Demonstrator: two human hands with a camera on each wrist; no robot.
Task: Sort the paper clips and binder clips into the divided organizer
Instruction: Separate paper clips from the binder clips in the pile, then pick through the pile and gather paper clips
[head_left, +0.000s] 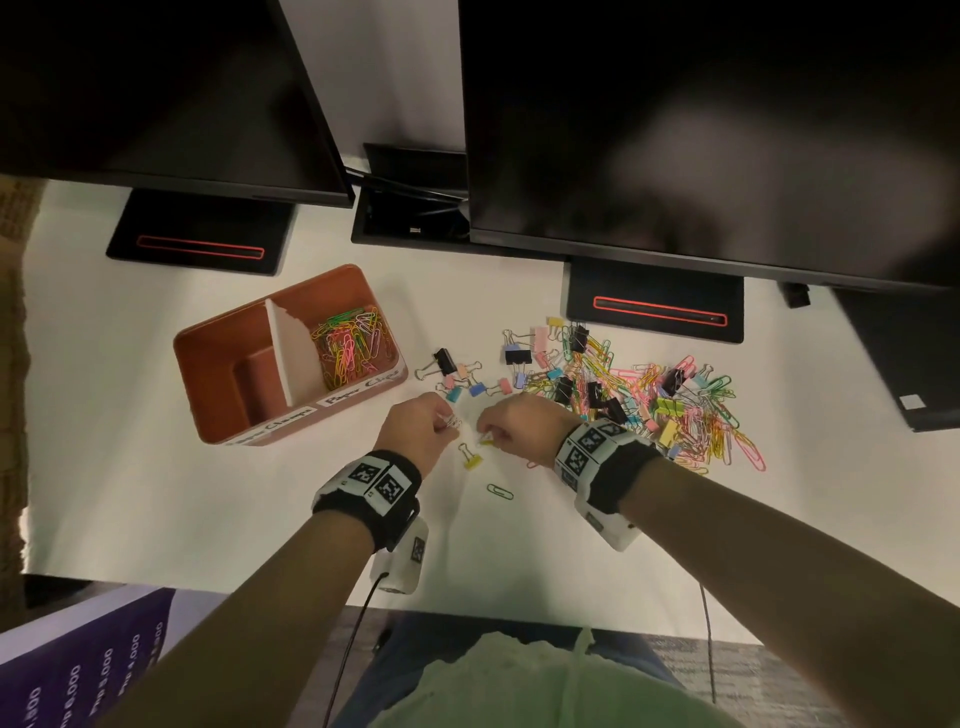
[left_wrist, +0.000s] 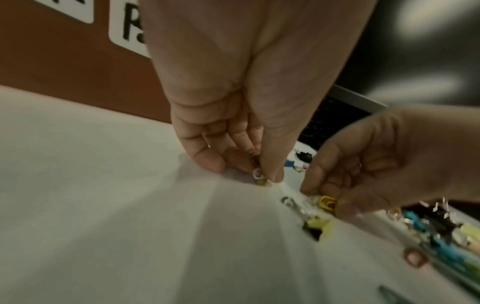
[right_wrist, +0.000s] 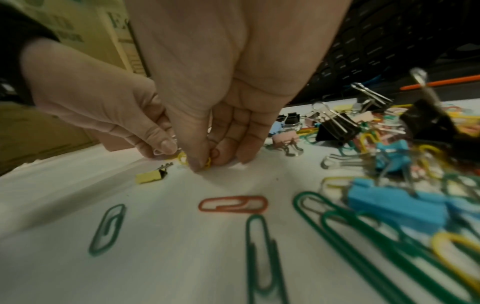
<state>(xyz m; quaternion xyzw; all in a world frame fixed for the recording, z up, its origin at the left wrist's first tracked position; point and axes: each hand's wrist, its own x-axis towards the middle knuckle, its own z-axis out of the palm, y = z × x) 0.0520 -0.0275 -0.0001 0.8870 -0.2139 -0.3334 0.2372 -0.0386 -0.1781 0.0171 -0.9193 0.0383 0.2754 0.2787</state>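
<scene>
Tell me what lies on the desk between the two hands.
Head view: only bare white desk separates left hand from right hand; the yellow binder clip lies just nearer the person.

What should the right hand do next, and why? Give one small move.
Probably lift the yellow paper clip that the right hand pinches on the table and carry it to the organizer's paper-clip compartment, which already holds the other sorted clips.

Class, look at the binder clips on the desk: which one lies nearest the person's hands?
The small yellow binder clip, lying alone just below the gap between the left hand and right hand. The other binder clips lie beyond the hands or in the pile.
</scene>
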